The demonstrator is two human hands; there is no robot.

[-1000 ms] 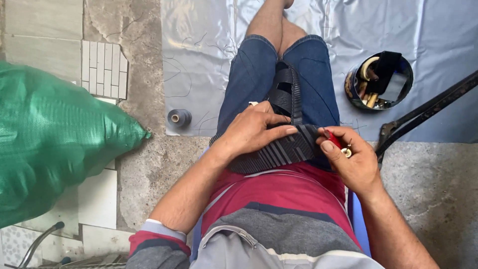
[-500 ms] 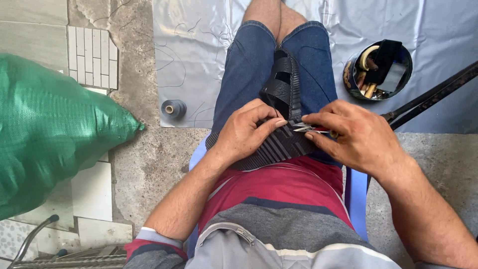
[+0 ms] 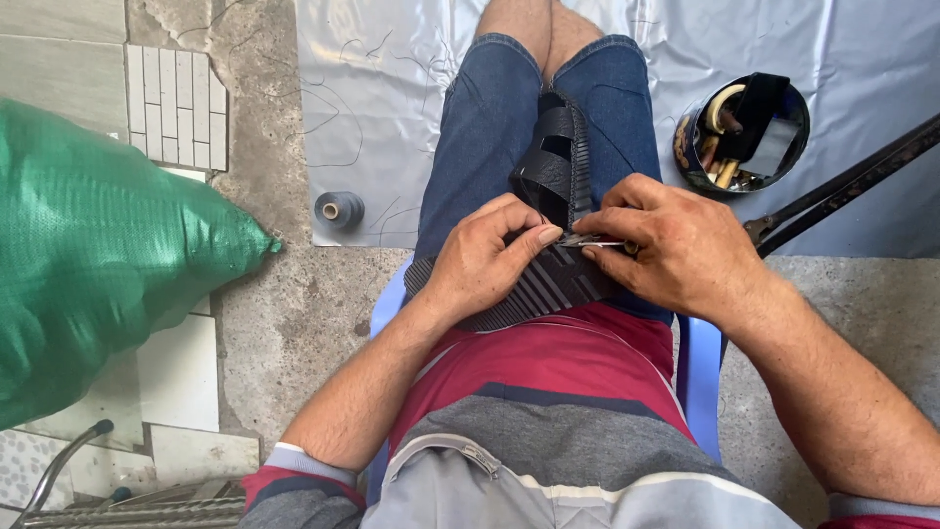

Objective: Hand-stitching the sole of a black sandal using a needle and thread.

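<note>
A seated person, seen from above, works on a black sandal [image 3: 548,245] that lies across the lap, its ribbed sole toward the belly and its straps running down the thigh of the blue denim shorts [image 3: 490,127]. The left hand [image 3: 480,260] presses down on the sole, fingers curled over it and thumb stretched toward the strap, clamping the sandal in place. The right hand [image 3: 676,245] is closed in a pinch around a thin metal tool [image 3: 587,241], needle or awl, whose bright tip points at the seam where strap meets sole. Judging from this, the stitching or repair is in its middle: the sandal looks whole and the straps sit in place, yet the tool is at the seam, so the joint seems unfinished. No thread can be made out at the tool, so I cannot tell how many stitches are in. On the concrete floor [image 3: 294,313], at the near left corner of a pale plastic sheet [image 3: 392,78], stands a grey thread spool [image 3: 339,210]; loose threads lie on the sheet. Toward the sheet's right edge sits a round tin [image 3: 741,132] of tools, its contents too jumbled to name. A green woven sack [image 3: 98,255] fills the left side. The right hand hides the tool's handle, and the person's feet are cut off.
</note>
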